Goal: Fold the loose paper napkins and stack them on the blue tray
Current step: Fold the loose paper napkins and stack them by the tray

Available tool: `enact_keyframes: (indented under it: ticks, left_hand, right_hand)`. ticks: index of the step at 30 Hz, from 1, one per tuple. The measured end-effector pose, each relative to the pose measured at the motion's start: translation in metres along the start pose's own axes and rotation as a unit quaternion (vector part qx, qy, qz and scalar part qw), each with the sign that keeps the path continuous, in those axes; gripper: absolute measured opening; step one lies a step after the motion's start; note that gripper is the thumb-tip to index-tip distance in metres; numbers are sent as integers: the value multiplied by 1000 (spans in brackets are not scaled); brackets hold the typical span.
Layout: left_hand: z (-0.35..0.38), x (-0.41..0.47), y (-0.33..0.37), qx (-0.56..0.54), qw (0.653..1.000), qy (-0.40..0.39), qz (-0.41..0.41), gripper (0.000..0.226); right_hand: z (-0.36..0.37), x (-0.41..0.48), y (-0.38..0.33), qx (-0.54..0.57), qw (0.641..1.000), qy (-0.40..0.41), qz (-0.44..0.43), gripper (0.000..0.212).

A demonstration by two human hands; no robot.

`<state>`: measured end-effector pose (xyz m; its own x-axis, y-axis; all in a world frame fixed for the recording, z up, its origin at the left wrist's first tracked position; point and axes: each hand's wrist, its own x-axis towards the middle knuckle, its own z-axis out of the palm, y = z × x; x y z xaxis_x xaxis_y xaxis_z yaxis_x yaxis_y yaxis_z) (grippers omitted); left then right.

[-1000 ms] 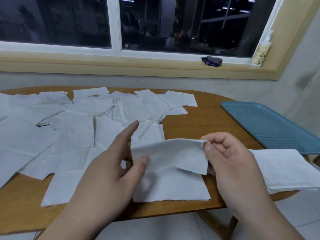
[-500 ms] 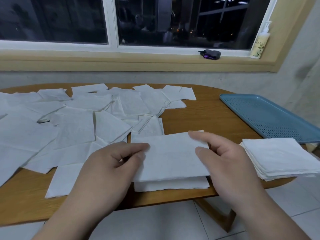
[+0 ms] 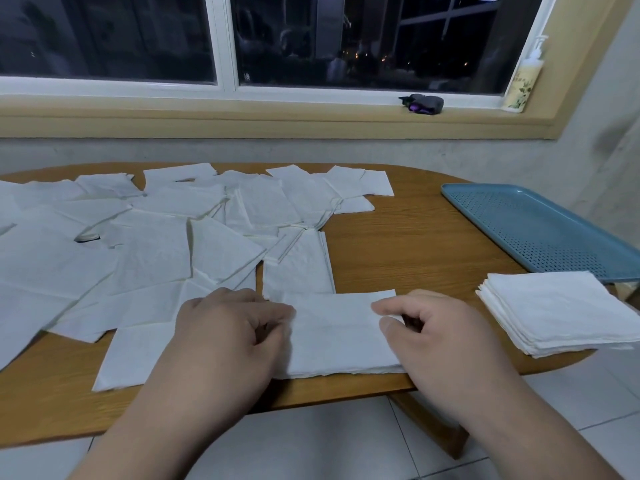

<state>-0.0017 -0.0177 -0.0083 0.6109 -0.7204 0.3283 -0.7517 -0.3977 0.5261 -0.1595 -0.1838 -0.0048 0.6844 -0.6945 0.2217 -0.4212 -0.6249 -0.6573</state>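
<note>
Wooden table (image 3: 398, 244) bearing folded napkin (image 3: 339, 334); left hand (image 3: 228, 334) pinching its 9 o'clock end, right hand (image 3: 440, 337) pinching 3 o'clock edge.

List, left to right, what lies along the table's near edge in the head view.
loose napkin → left hand → half-folded napkin → right hand → stack of folded napkins

No writing is reading clearly anywhere in view. The pump bottle (image 3: 524, 76), standing at the far right end of the windowsill (image 3: 277, 114), is carrying a pale label with a green leaf-and-flower print and a few small dark marks above it. Those marks are blurring too much to be made out as letters.
</note>
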Motion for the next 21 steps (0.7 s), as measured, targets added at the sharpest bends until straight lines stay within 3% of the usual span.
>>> enact_keyframes:
  ticks: [7,11,17,21]
  left_hand:
    - [6,1,-2,103,994,-30,14,18]
    - [11,-1,-5,151,988,-2,17,18]
    - [12,-3,-8,137,989,50,28,15]
    - [12,-4,-7,128,987,18,93,16]
  right_hand:
    - [1,0,5,-72,997,-6,-24,28]
    - [2,0,2,-122,991,-24,-45,31]
    - [0,0,2,-148,988,-19,-50,29]
    - [-1,0,1,-160,985,-11,-67,29]
